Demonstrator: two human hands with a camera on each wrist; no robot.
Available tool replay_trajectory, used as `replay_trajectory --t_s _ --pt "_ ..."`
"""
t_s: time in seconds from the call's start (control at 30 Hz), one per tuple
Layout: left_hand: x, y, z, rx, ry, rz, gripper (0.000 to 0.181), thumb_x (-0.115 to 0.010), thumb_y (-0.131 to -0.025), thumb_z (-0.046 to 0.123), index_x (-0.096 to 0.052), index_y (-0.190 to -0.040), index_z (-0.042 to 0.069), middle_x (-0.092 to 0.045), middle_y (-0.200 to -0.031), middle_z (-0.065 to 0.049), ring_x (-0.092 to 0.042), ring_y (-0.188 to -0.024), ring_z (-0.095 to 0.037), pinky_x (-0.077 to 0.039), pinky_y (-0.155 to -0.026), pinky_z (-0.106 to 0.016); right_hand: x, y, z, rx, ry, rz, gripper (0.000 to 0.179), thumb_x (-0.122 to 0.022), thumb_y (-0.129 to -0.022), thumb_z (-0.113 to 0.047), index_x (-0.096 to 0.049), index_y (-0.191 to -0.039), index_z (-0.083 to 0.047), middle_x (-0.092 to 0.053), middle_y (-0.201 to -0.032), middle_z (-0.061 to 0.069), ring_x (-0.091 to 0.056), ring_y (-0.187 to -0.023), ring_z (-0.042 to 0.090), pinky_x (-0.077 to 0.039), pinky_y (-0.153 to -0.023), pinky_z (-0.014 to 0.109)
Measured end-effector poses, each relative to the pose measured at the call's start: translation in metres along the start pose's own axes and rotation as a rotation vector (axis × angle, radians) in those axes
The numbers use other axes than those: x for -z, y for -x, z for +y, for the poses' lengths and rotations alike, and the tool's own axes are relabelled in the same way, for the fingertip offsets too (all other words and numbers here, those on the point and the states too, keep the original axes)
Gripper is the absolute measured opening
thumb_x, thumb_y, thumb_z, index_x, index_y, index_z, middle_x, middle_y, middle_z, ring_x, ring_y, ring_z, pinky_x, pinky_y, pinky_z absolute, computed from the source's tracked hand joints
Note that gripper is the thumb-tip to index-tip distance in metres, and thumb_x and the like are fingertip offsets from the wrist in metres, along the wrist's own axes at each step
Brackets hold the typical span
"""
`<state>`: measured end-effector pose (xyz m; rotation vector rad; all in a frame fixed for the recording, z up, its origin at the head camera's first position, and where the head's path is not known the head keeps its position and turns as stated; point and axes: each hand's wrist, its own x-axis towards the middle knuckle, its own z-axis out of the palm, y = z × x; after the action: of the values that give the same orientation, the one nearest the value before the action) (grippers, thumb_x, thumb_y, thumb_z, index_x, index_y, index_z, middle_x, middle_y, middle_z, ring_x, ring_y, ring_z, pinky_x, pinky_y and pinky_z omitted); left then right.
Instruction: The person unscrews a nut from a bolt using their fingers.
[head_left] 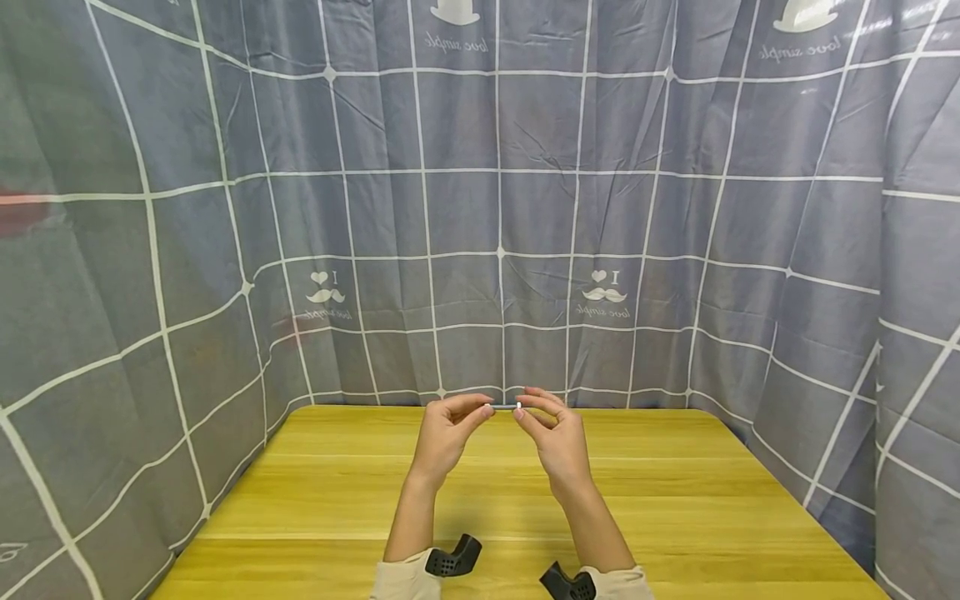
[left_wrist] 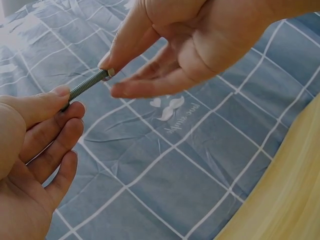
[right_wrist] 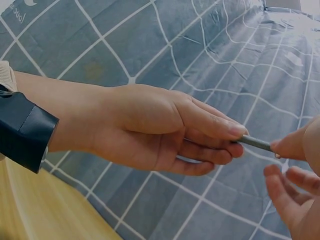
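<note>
A threaded metal bolt (left_wrist: 85, 89) is held level between the two hands, above the far edge of the table. My left hand (head_left: 438, 439) pinches one end between thumb and fingertips, which hide that end; its other fingers are loosely bent. At the opposite end sits a small, shiny nut (left_wrist: 110, 74). My right hand (head_left: 558, 437) has its thumb against the nut, with the index fingertip close on the other side. The right hand's remaining fingers (right_wrist: 295, 187) spread away from the bolt.
Below the hands lies a yellow wood-grain table (head_left: 337, 492). Grey-blue curtains (head_left: 465, 208) with white grid lines hang behind it and on both sides. Black wrist mounts (head_left: 453, 557) project inward from the light sleeves (head_left: 408, 577).
</note>
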<state>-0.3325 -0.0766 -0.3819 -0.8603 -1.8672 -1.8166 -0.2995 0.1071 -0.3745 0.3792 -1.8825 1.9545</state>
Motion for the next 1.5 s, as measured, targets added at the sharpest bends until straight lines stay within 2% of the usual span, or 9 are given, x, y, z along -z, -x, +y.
replay_trajectory --t_s 0.07,0.13,0.3,0.57,0.8,1.07,1.23,1.5 --pt "0.0001 0.0000 0.0002 0.001 -0.003 0.000 0.015 -0.074 -0.097 0.009 -0.079 -0.108 -0.001 -0.075 -0.105 -0.019 -0.071 -0.098 -0.022 -0.056 -0.088 -0.034 0.0005 0.0000 0.0015 -0.011 -0.004 -0.009 0.024 -0.073 -0.096 -0.004 -0.074 -0.119 0.003 -0.060 -0.135 0.015 -0.064 -0.112 0.041 -0.047 -0.102 0.057" --pt "0.0002 0.0002 0.0003 0.002 -0.005 0.001 0.015 -0.074 -0.097 0.009 -0.079 -0.108 0.000 -0.075 -0.105 -0.018 -0.071 -0.098 -0.022 -0.056 -0.088 -0.034 0.0006 0.0004 0.0024 -0.024 -0.014 -0.018 0.025 -0.073 -0.096 -0.003 -0.074 -0.121 0.001 -0.063 -0.128 0.015 -0.066 -0.108 0.039 -0.047 -0.101 0.057" --pt "0.0000 0.0002 -0.0010 -0.002 -0.001 0.001 0.015 -0.074 -0.097 0.007 -0.078 -0.108 -0.002 -0.074 -0.106 -0.020 -0.070 -0.098 -0.022 -0.055 -0.088 -0.033 0.0005 0.0004 0.0027 -0.030 -0.034 -0.021 0.025 -0.074 -0.096 -0.004 -0.074 -0.120 0.001 -0.067 -0.117 0.013 -0.066 -0.103 0.032 -0.052 -0.095 0.041" --pt "-0.0006 -0.0010 -0.0011 0.004 0.005 -0.003 0.015 -0.074 -0.097 0.008 -0.079 -0.108 0.000 -0.075 -0.105 -0.015 -0.070 -0.098 -0.022 -0.055 -0.088 -0.034 0.0001 0.0000 0.0019 -0.003 -0.056 0.000 0.020 -0.073 -0.097 -0.006 -0.074 -0.115 0.004 -0.067 -0.117 0.021 -0.067 -0.104 0.031 -0.052 -0.094 0.034" --pt "-0.0009 -0.0016 0.0002 0.008 0.008 0.003 0.014 -0.074 -0.096 0.007 -0.079 -0.107 0.000 -0.075 -0.104 -0.018 -0.070 -0.097 -0.021 -0.055 -0.088 -0.033 -0.0008 -0.0014 0.0014 0.030 -0.045 0.006 0.022 -0.073 -0.096 0.000 -0.072 -0.117 0.004 -0.067 -0.119 0.019 -0.062 -0.109 0.031 -0.051 -0.094 0.030" --pt "0.0007 -0.0014 -0.0011 0.012 0.000 -0.005 0.014 -0.074 -0.097 0.009 -0.079 -0.107 0.000 -0.075 -0.105 -0.019 -0.070 -0.098 -0.023 -0.055 -0.088 -0.034 -0.0012 -0.0012 0.0012 0.034 -0.039 0.002 0.019 -0.072 -0.096 0.000 -0.073 -0.115 0.005 -0.067 -0.117 0.017 -0.066 -0.102 0.026 -0.052 -0.091 0.029" --pt "0.0013 -0.0007 -0.0021 0.015 0.007 -0.013 0.014 -0.073 -0.097 0.008 -0.079 -0.108 0.000 -0.072 -0.108 -0.025 -0.070 -0.099 -0.024 -0.055 -0.089 -0.034 -0.0004 -0.0008 0.0016 0.014 -0.013 0.002 0.020 -0.072 -0.096 -0.001 -0.075 -0.115 0.003 -0.068 -0.119 0.015 -0.066 -0.102 0.028 -0.052 -0.092 0.033" --pt "0.0011 0.0003 -0.0004 0.013 0.008 -0.008 0.015 -0.073 -0.097 0.008 -0.078 -0.109 0.000 -0.071 -0.108 -0.028 -0.070 -0.100 -0.023 -0.055 -0.090 -0.034 0.0002 0.0002 0.0011 -0.008 -0.019 -0.008 0.021 -0.073 -0.096 -0.003 -0.075 -0.117 0.000 -0.067 -0.124 0.011 -0.063 -0.112 0.031 -0.045 -0.104 0.052"
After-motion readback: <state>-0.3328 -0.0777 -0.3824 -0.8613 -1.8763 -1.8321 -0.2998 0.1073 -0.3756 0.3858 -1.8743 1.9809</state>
